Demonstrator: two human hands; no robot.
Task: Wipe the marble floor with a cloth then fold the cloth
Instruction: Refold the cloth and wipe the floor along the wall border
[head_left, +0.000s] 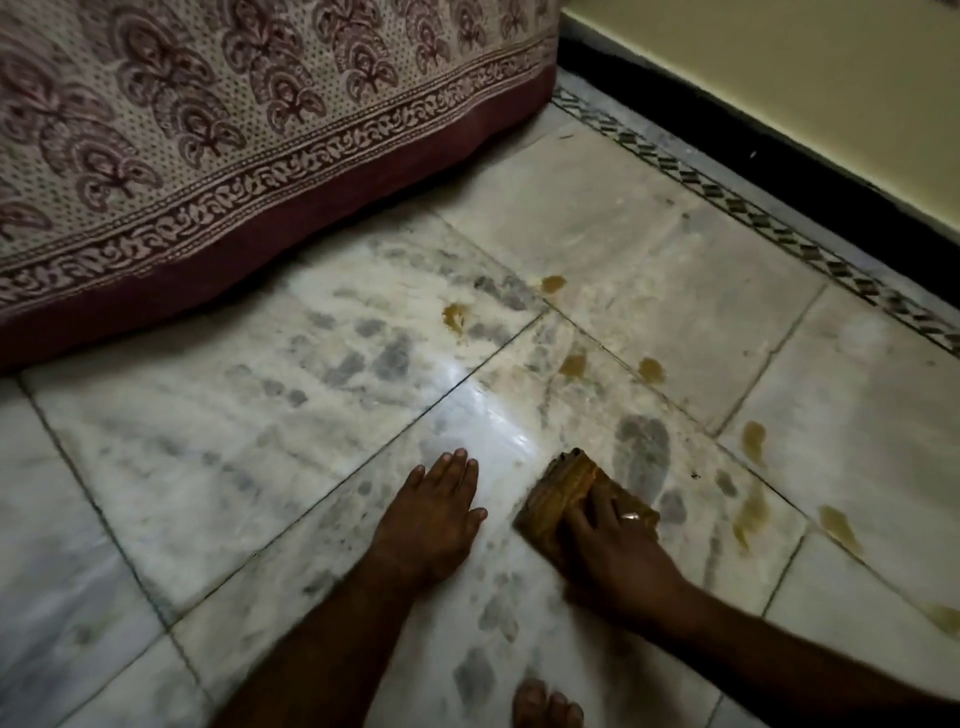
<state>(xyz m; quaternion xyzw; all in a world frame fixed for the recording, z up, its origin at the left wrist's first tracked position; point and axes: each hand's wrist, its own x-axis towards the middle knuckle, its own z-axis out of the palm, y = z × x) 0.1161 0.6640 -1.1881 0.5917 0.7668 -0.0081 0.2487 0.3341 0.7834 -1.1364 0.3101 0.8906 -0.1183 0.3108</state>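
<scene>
The left hand (436, 514) lay wide on the marble floor (208, 467), and the right hand (613, 540) at its 3 o'clock gripped a cloth (566, 483).

No lettering, label, brand or number can be read; the bedspread (218, 156) bears only a floral print, without words.

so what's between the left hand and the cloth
Only bare marble floor, shiny with glare, lies between the left hand and the cloth; the head view shows it.
</scene>
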